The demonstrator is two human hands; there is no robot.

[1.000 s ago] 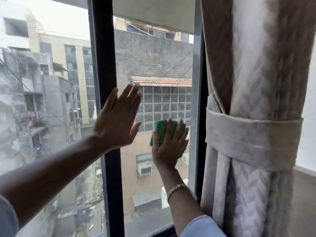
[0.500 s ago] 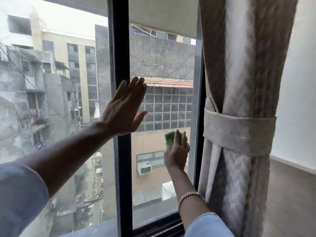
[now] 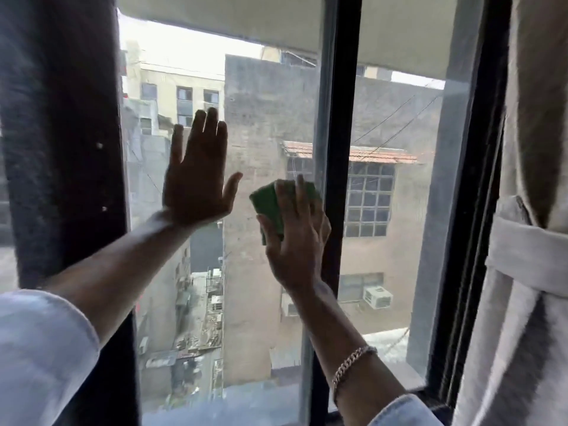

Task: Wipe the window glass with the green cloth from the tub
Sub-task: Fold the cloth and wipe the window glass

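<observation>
Head view has the right hand flat, fingers pressing the green cloth to the window glass mid-wipe, the left hand spread open beside it (apparently bracing the pane), so next comes a firm, even sweep.

**Glass under my palms**

The window glass carries everything here. My left hand lies flat on it, fingers spread. Just beside, my right hand presses the green cloth against the pane, near the dark frame bar.
</observation>
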